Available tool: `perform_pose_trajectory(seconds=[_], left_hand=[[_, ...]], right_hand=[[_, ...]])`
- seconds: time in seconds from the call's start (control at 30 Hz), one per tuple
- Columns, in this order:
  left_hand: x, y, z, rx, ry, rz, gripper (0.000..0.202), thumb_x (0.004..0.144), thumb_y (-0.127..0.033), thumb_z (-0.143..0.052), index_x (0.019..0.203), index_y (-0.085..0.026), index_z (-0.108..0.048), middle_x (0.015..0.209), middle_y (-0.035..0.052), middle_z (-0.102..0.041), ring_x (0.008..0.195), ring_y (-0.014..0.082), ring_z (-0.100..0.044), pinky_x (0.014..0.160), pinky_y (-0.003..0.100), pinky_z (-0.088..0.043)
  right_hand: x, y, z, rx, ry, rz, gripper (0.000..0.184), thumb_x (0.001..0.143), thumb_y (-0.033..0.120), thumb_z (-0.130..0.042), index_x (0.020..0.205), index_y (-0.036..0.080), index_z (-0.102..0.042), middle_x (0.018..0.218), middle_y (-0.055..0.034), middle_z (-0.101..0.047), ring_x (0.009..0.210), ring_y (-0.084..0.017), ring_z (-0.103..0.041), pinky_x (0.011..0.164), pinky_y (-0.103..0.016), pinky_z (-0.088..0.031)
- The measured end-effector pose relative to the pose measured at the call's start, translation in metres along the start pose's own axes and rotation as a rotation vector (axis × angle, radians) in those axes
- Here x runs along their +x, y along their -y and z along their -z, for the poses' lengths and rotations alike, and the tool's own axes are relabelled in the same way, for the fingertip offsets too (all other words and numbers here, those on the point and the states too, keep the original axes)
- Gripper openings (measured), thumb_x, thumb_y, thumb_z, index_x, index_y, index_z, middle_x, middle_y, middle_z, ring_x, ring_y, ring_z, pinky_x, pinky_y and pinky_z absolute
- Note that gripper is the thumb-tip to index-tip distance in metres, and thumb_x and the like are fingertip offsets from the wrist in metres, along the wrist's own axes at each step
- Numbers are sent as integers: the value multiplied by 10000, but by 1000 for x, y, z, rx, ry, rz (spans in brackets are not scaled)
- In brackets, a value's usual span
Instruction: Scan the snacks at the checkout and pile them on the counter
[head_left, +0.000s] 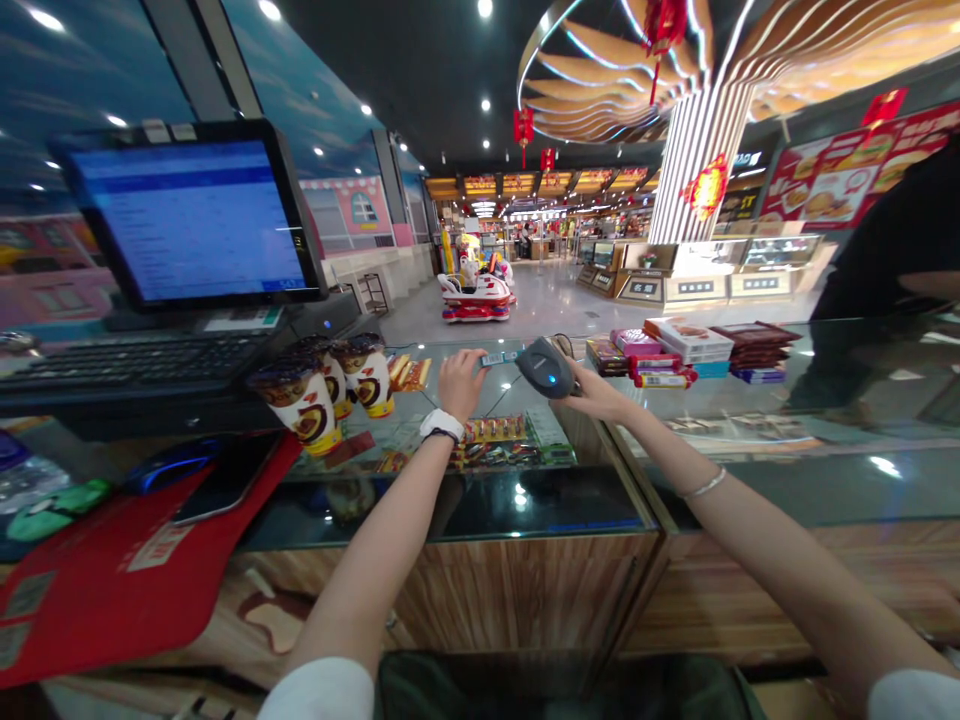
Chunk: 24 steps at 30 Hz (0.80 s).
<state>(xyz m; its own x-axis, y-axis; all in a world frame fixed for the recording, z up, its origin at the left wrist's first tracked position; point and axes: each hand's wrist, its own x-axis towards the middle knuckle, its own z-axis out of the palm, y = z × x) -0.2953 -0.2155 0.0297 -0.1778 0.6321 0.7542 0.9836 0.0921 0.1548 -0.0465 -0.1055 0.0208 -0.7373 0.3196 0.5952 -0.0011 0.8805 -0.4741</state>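
We find one scanner (pixel 546 368) gripped in the right hand (pixel 592 397); just left of the scanner, one slim packet (pixel 498 359) is pinched in the left hand (pixel 460 383), the nearer grip, its long axis pointing at the scanner, contact undetermined. We count three cups (pixel 367 380) farther left of the scanner on the surface (pixel 504 397).

Wording is too blurred or small to read surely. At 10 o'clock, a black-framed blue monitor screen (pixel 184 220) shows smeared lines of text. At 8 o'clock, a white rectangular label (pixel 157 548) marks a flat red mat (pixel 112 615). Toward 2 o'clock, framed rectangular plaques (pixel 641 290) bear characters. Centrally, a small pale-blue packet (pixel 492 359) carries barcode-like lines.
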Motion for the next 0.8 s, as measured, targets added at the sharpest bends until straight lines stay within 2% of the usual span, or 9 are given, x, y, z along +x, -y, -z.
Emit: perform_pose_trajectory(seconds=[0.17, 0.3, 0.43, 0.57, 0.8], left_hand=[[0, 5, -3, -16, -7, 33, 197, 909, -231, -637, 1105, -245, -646, 1108, 58, -692, 1056, 243, -625, 929, 352, -439], [0, 11, -3, -20, -6, 88, 156, 900, -208, -639, 1052, -241, -661, 1065, 55, -697, 1039, 237, -629, 933, 355, -437], [-1, 17, -2, 18, 25, 140, 107, 894, -208, -639, 989, -244, -673, 991, 52, -698, 1009, 239, -631, 929, 366, -435], [-2, 19, -2, 32, 34, 150, 112, 885, -196, -639, 976, -253, -670, 1007, 50, -701, 1022, 240, -628, 946, 372, -430], [-2, 18, -3, 23, 46, 151, 115, 867, -192, -653, 963, -255, -660, 1000, 48, -707, 1022, 242, -632, 979, 387, -418]], right_hand=[[0, 0, -5, -76, -95, -70, 470, 791, 362, -656, 1213, 159, -619, 1011, -76, -747, 956, -277, -687, 850, -375, -533], [0, 4, -9, -222, -44, -163, 383, 767, 336, -685, 1112, 169, -681, 905, -66, -765, 872, -281, -712, 779, -338, -527], [0, 11, -16, -345, 33, -216, 351, 806, 316, -658, 1125, 172, -687, 914, -81, -771, 877, -284, -725, 757, -314, -515], [0, 18, -19, -425, 59, -249, 358, 828, 312, -651, 1155, 167, -678, 945, -104, -770, 894, -292, -729, 746, -303, -508], [0, 22, -18, -411, 51, -267, 370, 844, 310, -643, 1188, 173, -656, 983, -103, -770, 933, -284, -727, 783, -301, -506]])
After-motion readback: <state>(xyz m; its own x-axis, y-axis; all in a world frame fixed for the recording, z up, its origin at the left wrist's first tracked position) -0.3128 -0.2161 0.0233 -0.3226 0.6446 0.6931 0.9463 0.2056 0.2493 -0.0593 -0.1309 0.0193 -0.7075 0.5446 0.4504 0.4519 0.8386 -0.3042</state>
